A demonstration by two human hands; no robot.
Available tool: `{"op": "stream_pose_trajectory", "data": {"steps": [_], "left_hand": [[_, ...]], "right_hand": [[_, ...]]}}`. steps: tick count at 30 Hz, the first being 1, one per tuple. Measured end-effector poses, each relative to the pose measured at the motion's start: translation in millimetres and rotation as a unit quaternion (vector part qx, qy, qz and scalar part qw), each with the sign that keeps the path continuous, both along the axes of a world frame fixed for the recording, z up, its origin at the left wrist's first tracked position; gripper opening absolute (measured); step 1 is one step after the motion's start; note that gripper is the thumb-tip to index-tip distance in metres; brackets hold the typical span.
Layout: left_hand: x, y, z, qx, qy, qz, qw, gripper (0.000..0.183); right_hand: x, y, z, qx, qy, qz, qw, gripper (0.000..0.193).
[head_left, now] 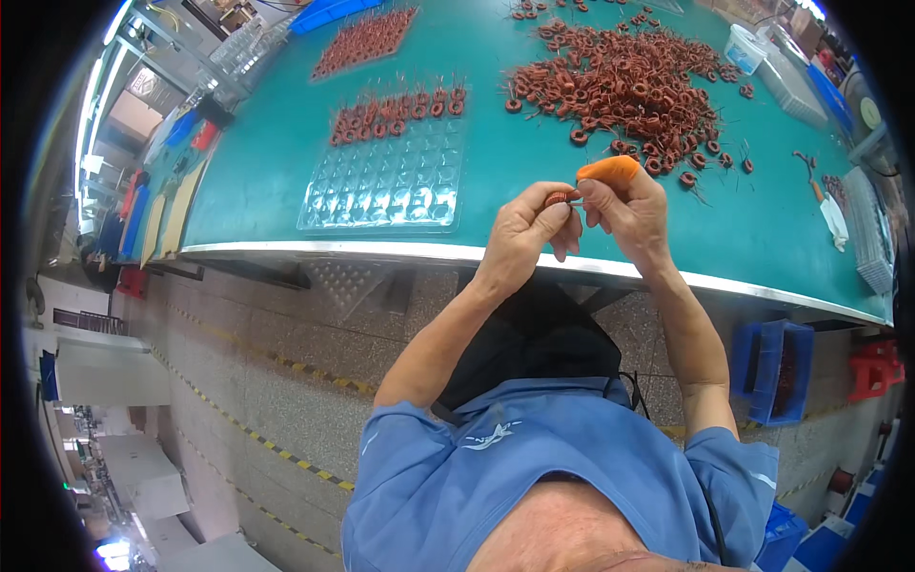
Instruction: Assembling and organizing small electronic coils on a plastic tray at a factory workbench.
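A wound ring coil is pinched in the left hand, with the right hand held close at its side.
The coil is gripped between the left thumb and forefinger; the right thumb and forefinger are nearly together beside it (an orange finger cover is worn there), but whether a wire lead is pinched cannot be told. The coil is partly hidden by the left fingers, and its leads are hard to make out. Beyond the right hand, a heap of similar coils is spread on the green table; left of the left hand, a clear tray is partly filled.
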State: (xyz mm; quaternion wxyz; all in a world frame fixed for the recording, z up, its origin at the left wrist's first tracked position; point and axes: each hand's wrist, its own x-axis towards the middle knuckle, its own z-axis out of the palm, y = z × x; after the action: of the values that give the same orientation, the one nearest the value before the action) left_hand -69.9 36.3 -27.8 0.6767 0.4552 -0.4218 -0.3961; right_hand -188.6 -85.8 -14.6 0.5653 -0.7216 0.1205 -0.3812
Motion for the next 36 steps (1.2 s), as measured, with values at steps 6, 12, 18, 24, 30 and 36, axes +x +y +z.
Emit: {"op": "stream_pose_trajectory", "data": {"steps": [6,12,18,24,30,36], "left_hand": [[1,1,4,-0.034,-0.025,0.054,0.998,0.027],[9,-1,6,-0.072,-0.378,0.136,0.913,0.023],[25,12,45,-0.022,-0.46,-0.014,0.887,0.025],[23,9,45,0.004,-0.627,-0.016,0.778,0.023],[6,3,13,0.009,-0.242,0.053,0.969,0.022],[-16,0,-8,-0.074,0.032,0.008,0.997,0.028]], "right_hand": [[-18,-2,-8,0.128,0.009,-0.045,0.991,0.03],[-6,22,-5,0.185,0.036,0.024,0.982,0.025],[-13,1,-5,0.314,0.057,0.131,0.938,0.023],[-12,-1,-13,0.335,0.099,0.127,0.928,0.022],[-4,22,3,0.13,0.046,-0.036,0.99,0.023],[-10,3,-5,0.191,0.09,0.039,0.977,0.03]]}}
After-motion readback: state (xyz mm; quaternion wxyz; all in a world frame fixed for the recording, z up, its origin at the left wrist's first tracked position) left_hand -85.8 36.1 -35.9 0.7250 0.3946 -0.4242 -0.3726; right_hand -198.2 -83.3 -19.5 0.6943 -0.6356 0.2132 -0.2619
